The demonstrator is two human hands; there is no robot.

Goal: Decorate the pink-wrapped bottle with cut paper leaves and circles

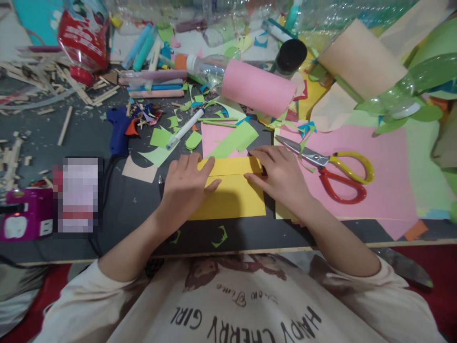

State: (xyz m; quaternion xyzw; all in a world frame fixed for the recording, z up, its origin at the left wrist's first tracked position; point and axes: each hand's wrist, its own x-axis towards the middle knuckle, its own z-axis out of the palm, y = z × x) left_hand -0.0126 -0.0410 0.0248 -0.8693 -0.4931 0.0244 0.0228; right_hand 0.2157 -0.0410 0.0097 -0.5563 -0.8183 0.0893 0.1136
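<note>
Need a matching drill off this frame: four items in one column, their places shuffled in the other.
1. scissors
2. glue gun
3. yellow paper
4. pink paper roll

A. pressed flat under the left hand and right hand
B. lying on the pink sheet, right of the right hand
C. on the dark table, beyond the left hand and to its left
D. far side, beside the black-capped container

Pairs: 1-B, 2-C, 3-A, 4-D
</note>
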